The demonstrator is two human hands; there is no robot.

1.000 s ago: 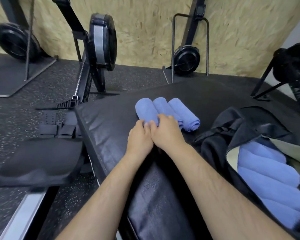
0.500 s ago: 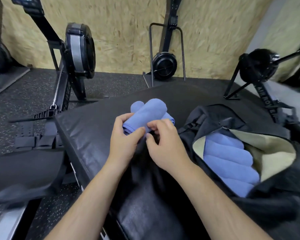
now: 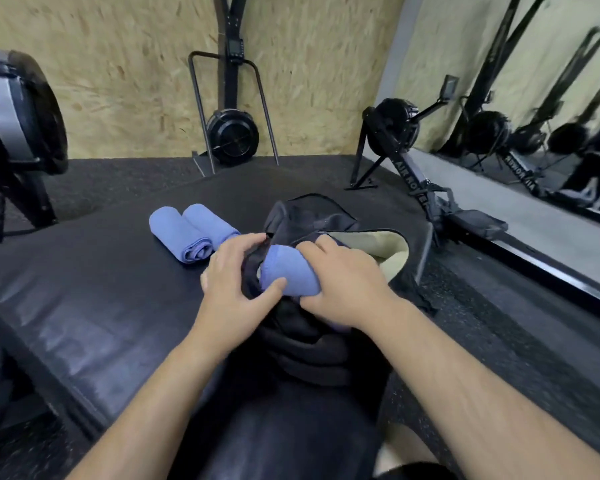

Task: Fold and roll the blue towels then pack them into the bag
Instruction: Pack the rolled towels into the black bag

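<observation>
Head view: the right hand [image 3: 340,285] curls its fingers round a rolled blue towel [image 3: 288,271], a soft, tight periwinkle cylinder, at the mouth of the black bag [image 3: 309,216], whose pale lining shows behind. The left hand [image 3: 232,282] hooks its fingers over the bag's near rim, thumb pressed against the towel's side. Two more rolled towels [image 3: 181,237] lie side by side, touching, on the black mat [image 3: 84,289] just left of the bag, spiral ends toward the camera.

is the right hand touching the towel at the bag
Touching. The head view shows the right hand gripping the towel at the mouth of the bag.
</observation>
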